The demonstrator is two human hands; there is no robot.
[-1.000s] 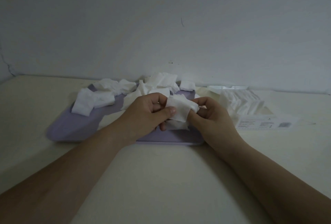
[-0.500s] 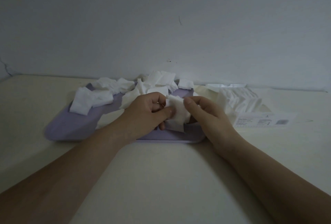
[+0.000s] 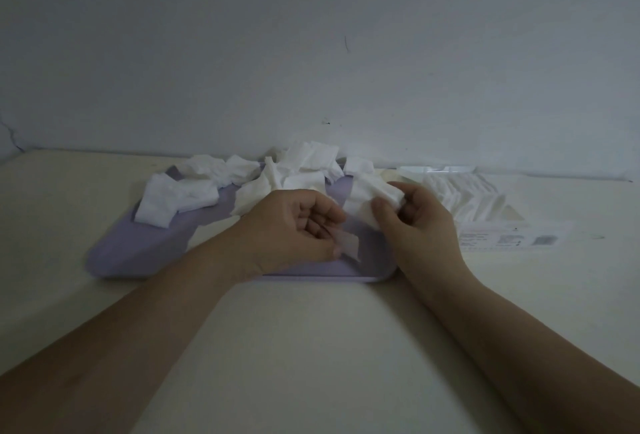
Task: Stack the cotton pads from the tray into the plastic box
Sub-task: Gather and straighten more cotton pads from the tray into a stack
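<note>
Right hand (image 3: 417, 225) up over the near right corner of the tray, thumb and fingers curled tight around a crumpled bunch of cotton pads (image 3: 372, 196), lifted clear of the tray floor. Left hand (image 3: 291, 229) just beside it, a small gap between the two, its fingers curled in toward the palm, and a single pad (image 3: 347, 246) pokes out from the fingertips; it is blurred, but it looks pinched there, hanging low over the tray. Under both hands lies the lavender tray (image 3: 138, 253), flat on the counter (image 3: 311, 347), its near edge just in front of the wrists. Along the tray's far side and left end, loose pads (image 3: 301, 163) lie heaped and overlapping, some slumped over the rim at the left. To the right of the tray, close to the right hand, sits the clear plastic box (image 3: 436, 169), and inside it a row of filed pads (image 3: 464, 198) stands on edge, leaning. A printed label (image 3: 509, 239) shows on the side nearest the camera; the print is too small to read. Behind it all, a plain pale wall (image 3: 311, 52) meets the counter.
</note>
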